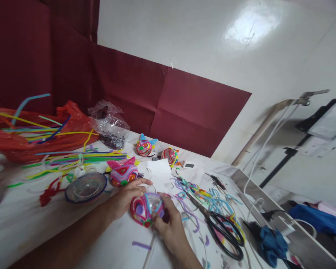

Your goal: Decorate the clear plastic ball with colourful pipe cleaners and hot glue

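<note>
A round clear craft piece (pixel 140 210) covered in pink, red, purple and blue pipe cleaner sits between my two hands at the front centre. My right hand (pixel 170 224) grips its right side, thumb on the front and fingers round the edge. My left hand (pixel 128 196) rests against its upper left side, its fingers apart and one finger stretched out to the right. Just behind my left hand stands a finished-looking pink animal head (pixel 123 172) with ears. A short purple strip (pixel 141 245) lies on the table in front.
Black-handled scissors (pixel 224 229) lie at the right among cut pipe cleaner scraps (pixel 210 196). A clear bowl with a blue rim (pixel 86 188) is at the left, near a red bag (pixel 81 121) of pipe cleaners. Two small animal heads (pixel 145 146) and a white paper (pixel 159 173) are behind.
</note>
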A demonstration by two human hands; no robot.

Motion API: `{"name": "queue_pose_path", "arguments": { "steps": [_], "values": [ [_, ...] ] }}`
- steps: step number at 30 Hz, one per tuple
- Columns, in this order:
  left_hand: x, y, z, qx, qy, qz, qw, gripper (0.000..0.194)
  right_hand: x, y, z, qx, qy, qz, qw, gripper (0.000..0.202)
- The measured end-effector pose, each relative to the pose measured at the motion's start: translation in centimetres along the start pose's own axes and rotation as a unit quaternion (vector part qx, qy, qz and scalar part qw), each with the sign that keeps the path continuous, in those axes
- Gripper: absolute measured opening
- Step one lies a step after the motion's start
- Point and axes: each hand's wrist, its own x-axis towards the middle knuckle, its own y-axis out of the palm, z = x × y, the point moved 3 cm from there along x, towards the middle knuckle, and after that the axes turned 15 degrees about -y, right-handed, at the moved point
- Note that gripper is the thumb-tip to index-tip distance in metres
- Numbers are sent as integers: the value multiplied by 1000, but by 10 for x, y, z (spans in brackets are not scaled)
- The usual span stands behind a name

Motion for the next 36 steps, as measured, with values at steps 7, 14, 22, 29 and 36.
{"name": "queue_pose_path", "arguments": {
  "steps": [7,14,22,29,36],
  "values": [
    [2,-2,1,4,6,0,1000,41,0,0,0,-4,3,5,1000,51],
    [1,0,0,10,2,-10,1000,42,0,0,-1,-9,2,6,1000,52],
    [2,-2,2,5,1,-1,1000,42,0,0,0,-9,8,12,1000,51],
    [0,0,0,1,-1,-6,1000,42,1,-1,4,-5,3,9,1000,47],
    [0,-1,1,2,-10,-4,1000,39,2,0,4,16,20,9,1000,50]
  ]
}}
